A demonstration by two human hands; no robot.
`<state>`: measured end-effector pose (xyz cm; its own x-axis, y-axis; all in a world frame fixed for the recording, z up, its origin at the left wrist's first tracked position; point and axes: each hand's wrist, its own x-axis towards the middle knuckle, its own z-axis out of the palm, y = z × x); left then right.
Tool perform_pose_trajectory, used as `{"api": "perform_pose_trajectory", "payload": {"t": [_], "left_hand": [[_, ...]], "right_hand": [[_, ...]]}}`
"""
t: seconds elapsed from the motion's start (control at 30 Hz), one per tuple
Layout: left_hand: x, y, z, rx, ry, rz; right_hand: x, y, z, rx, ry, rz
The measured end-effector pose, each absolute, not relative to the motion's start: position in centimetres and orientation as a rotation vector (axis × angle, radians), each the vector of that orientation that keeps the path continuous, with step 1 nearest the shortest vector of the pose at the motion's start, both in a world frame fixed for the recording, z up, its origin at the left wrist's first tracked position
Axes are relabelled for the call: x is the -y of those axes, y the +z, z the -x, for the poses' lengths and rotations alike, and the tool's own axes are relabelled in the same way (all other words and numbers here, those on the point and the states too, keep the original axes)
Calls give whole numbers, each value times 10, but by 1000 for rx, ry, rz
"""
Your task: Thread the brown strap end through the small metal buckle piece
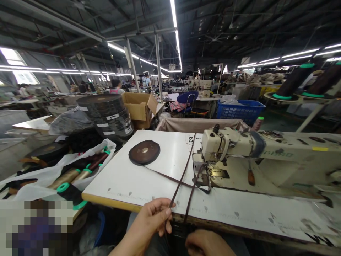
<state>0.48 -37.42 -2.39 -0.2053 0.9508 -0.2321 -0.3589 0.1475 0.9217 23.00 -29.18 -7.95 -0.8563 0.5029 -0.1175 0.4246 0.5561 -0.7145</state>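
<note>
My left hand (pixel 154 217) is at the table's front edge, thumb and fingers pinched on a narrow brown strip (pixel 182 175). That strip runs up the white tabletop past the left end of the sewing machine (pixel 226 147). A second length of strip (pixel 192 193) hangs over the edge from the needle area. My right hand (pixel 209 241) is low below the edge, fingers curled; what they hold is hidden. Beside it, under the edge, is a black object (pixel 181 229). On the table lies a flat brown roll of strip (pixel 144 152), its tail trailing toward the machine.
Thread cones (pixel 69 193) lie on plastic sheeting at the left. Behind them are stacked black rolls (pixel 106 117) and a cardboard box (pixel 138 108). A fabric-lined bin (pixel 197 124) borders the table's back edge. A screwdriver-like handle (pixel 250 177) is by the machine bed.
</note>
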Motion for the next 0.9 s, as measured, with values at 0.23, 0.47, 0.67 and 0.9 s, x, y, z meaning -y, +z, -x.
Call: {"api": "perform_pose_trajectory", "payload": {"t": [0.23, 0.47, 0.67, 0.9], "left_hand": [[380, -32, -4, -1235, 1300, -703], [385, -34, -10, -1217, 1238, -732], [391, -24, -18, -1189, 1236, -770], [392, -16, -12, -1222, 1198, -763]], "right_hand": [[293, -20, -226, 2244, 1248, 690], [283, -26, -210, 1964, 1210, 827], [275, -35, -184, 1662, 1656, 817], [278, -40, -179, 1573, 2078, 469]]}}
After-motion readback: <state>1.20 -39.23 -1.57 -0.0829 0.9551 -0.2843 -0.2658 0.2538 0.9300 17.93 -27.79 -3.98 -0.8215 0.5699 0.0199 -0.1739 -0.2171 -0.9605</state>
